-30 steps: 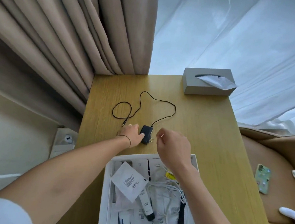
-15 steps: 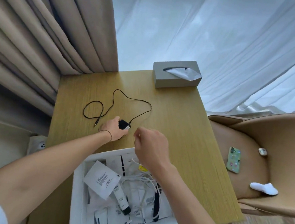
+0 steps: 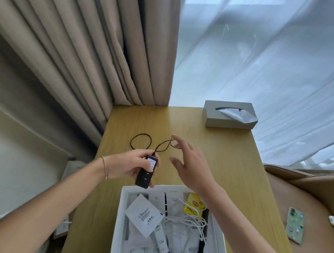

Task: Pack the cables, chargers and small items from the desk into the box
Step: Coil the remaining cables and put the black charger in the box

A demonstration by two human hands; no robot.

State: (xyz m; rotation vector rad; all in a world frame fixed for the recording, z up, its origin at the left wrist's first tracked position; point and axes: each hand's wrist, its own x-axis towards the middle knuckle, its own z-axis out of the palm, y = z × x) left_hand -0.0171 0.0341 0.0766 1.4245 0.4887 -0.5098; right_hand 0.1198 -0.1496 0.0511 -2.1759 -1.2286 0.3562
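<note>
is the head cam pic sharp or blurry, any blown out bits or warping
Head view: the open right hand and thin black cable are motion-smeared; the sheer white curtain is backlit and nearly blown out; the beige curtain folds splay from wide-angle distortion; the black charger in the left hand stays readable.

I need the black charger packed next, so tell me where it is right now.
In the head view, the black charger is held in the left hand, just above the desk beyond the white box's far-left corner.
</note>
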